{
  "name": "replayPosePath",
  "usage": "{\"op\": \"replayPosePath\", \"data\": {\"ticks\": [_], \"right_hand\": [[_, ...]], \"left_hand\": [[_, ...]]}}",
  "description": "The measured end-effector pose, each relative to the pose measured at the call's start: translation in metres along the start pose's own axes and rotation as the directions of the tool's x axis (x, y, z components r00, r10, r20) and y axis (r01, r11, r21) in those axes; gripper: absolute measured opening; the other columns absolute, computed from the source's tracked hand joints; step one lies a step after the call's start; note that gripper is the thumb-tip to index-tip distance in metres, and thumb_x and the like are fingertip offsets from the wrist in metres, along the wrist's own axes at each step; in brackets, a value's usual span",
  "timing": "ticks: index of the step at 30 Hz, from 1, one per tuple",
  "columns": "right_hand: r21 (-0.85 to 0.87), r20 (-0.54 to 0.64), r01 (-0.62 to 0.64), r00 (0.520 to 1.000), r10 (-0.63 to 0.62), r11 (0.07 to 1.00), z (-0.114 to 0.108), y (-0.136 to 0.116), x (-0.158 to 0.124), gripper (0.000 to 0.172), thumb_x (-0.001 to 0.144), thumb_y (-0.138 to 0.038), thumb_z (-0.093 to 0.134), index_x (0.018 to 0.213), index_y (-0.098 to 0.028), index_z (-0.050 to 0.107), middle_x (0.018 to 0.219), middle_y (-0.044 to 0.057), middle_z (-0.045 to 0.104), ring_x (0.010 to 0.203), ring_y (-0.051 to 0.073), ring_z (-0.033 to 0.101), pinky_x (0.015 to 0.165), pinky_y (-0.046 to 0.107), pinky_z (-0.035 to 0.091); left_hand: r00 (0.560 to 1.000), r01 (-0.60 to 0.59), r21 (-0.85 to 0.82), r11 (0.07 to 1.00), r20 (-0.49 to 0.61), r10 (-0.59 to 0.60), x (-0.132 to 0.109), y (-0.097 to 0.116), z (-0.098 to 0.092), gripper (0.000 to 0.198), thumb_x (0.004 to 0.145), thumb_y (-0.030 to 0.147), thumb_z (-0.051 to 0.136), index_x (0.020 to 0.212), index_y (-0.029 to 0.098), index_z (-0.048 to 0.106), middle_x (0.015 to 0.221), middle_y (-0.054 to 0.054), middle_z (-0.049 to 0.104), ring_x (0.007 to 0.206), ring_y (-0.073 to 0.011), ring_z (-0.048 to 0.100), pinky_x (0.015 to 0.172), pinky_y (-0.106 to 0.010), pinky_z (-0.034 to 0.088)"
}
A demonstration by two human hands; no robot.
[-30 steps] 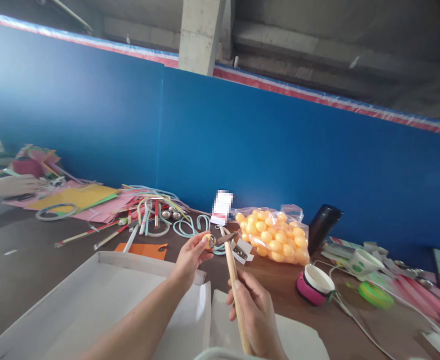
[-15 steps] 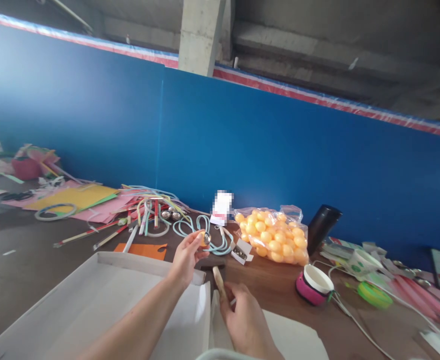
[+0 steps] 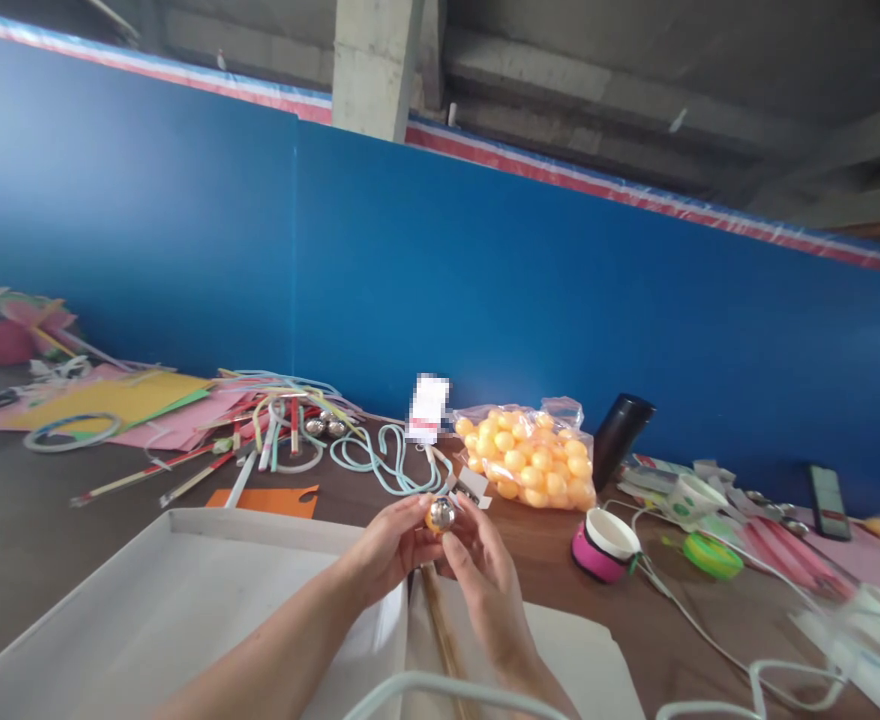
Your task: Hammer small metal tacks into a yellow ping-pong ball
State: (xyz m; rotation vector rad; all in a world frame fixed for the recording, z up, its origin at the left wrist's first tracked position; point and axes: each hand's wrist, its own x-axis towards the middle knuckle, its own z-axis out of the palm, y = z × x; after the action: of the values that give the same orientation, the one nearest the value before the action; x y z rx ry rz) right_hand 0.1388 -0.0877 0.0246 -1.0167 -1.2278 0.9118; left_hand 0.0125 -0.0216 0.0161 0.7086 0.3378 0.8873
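A shiny silver ball (image 3: 442, 514) with an orange part showing at its left edge is held up between my two hands. My left hand (image 3: 395, 545) pinches it from the left with closed fingers. My right hand (image 3: 489, 580) has its thumb and index finger closed round its right side. Below the right hand, a thin wooden stick (image 3: 444, 630) lies lengthwise over white board, partly hidden by the hand. To the left stands a shallow white box tray (image 3: 177, 530), which my left forearm crosses.
Behind the hands are looped pale blue cords (image 3: 372, 460), a bag of orange balls (image 3: 534, 460) and a small open box (image 3: 474, 488). A black cylinder (image 3: 624, 435) leans near the blue partition (image 3: 447, 270). A pink-and-white cup (image 3: 606, 545) stands to the right. Coloured sheets (image 3: 121, 400) lie left.
My right hand has let go of the wooden stick and come up to the silver ball. My left hand has brought the ball slightly right and lower. The view has shifted a little right.
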Motion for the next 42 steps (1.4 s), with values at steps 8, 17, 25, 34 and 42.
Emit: {"op": "replayPosePath", "data": {"ticks": [8,17,25,34,42], "right_hand": [[-0.036,-0.004,0.019,1.0,-0.019,0.999,0.002,-0.002,0.001,0.04,0.08,-0.036,0.058,0.118,-0.022,0.057,0.119,0.009,0.06,0.11,0.027,0.054,0.093,0.04,0.044],[-0.043,-0.028,-0.058,0.998,0.057,0.997,-0.001,0.004,0.004,0.043,0.08,-0.038,0.059,0.119,-0.021,0.056,0.119,0.008,0.06,0.11,0.025,0.053,0.093,0.037,0.042],[-0.049,0.038,-0.031,0.999,0.033,0.998,-0.002,0.0,0.009,0.032,0.083,-0.037,0.054,0.106,-0.017,0.064,0.108,0.008,0.065,0.105,0.026,0.055,0.093,0.038,0.04],[-0.079,0.038,-0.091,0.995,0.094,0.993,-0.002,-0.011,0.007,0.032,0.08,-0.039,0.057,0.099,-0.016,0.067,0.094,0.007,0.068,0.095,0.025,0.058,0.083,0.033,0.045],[-0.059,0.039,-0.12,0.992,0.123,0.991,-0.003,-0.001,0.009,0.038,0.08,-0.045,0.055,0.103,-0.017,0.067,0.092,0.007,0.067,0.089,0.025,0.059,0.076,0.034,0.047]], "left_hand": [[0.999,0.038,0.068,0.997,-0.012,-0.037,0.0,0.0,-0.001,0.026,0.081,0.036,0.054,0.091,0.013,0.056,0.083,-0.009,0.064,0.062,-0.0118,0.062,0.057,-0.022,0.053],[0.998,0.064,0.085,0.994,-0.013,-0.063,-0.003,0.001,0.006,0.027,0.079,0.04,0.055,0.087,0.013,0.057,0.07,-0.004,0.06,0.056,-0.0107,0.061,0.049,-0.019,0.05],[0.997,0.067,0.163,0.984,-0.036,-0.062,-0.002,-0.003,0.004,0.028,0.078,0.042,0.055,0.088,0.016,0.053,0.07,-0.002,0.057,0.051,-0.0091,0.058,0.044,-0.018,0.048],[0.996,0.08,0.276,0.958,-0.061,-0.065,0.0,-0.004,0.001,0.037,0.076,0.049,0.054,0.093,0.016,0.055,0.073,-0.003,0.058,0.05,-0.0092,0.059,0.039,-0.016,0.044],[0.995,0.059,0.349,0.935,-0.091,-0.029,0.002,-0.004,-0.001,0.036,0.07,0.045,0.063,0.09,0.016,0.055,0.068,-0.001,0.058,0.047,-0.008,0.056,0.039,-0.015,0.042]]}}
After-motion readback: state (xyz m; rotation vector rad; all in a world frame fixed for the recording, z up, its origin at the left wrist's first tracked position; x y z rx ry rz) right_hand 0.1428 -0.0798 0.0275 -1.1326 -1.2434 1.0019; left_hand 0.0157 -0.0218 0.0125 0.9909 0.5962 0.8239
